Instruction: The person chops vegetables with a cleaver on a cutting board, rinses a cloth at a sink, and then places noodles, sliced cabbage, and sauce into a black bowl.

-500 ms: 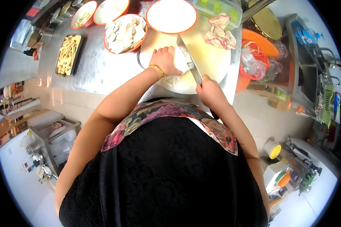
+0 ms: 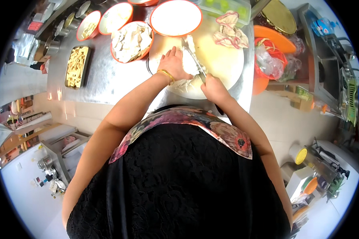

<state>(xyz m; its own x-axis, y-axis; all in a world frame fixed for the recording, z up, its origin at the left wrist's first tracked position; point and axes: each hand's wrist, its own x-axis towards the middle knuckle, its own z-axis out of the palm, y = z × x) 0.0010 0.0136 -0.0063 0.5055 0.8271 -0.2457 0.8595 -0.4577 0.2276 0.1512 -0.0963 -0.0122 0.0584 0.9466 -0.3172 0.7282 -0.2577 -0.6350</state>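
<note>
A: Status on the hands?

B: Right hand [image 2: 214,87] is clenched round the handle of a knife [image 2: 194,60]. Blade runs up and away from the wrist, over the round pale cutting board [image 2: 223,59]. Left hand [image 2: 172,63] lies flat, fingers pressing down on a white slab of food [image 2: 188,63] just left of the blade. Not gripping it, just pinning it. Gold bangle [image 2: 166,75] on that wrist.

A: Where's the food exactly?

B: On the board's left half, touching the blade. Thin white shreds [image 2: 185,83] lie at the board's near edge, between the two hands.

A: Anything else on the board?

B: Crumpled pink-and-white cloth [image 2: 229,28] at the far right side. Well apart from the knife.

A: Around it?

B: Steel surface [image 2: 107,79]. Orange-rimmed bowl of pale flat pieces [image 2: 131,40] just left of the board; an orange-rimmed white plate [image 2: 175,16] at the far side, overlapping the board's edge. Metal tray of yellowish strips [image 2: 76,65] further left. Orange basin with plastic bags [image 2: 271,59] on the right.
</note>
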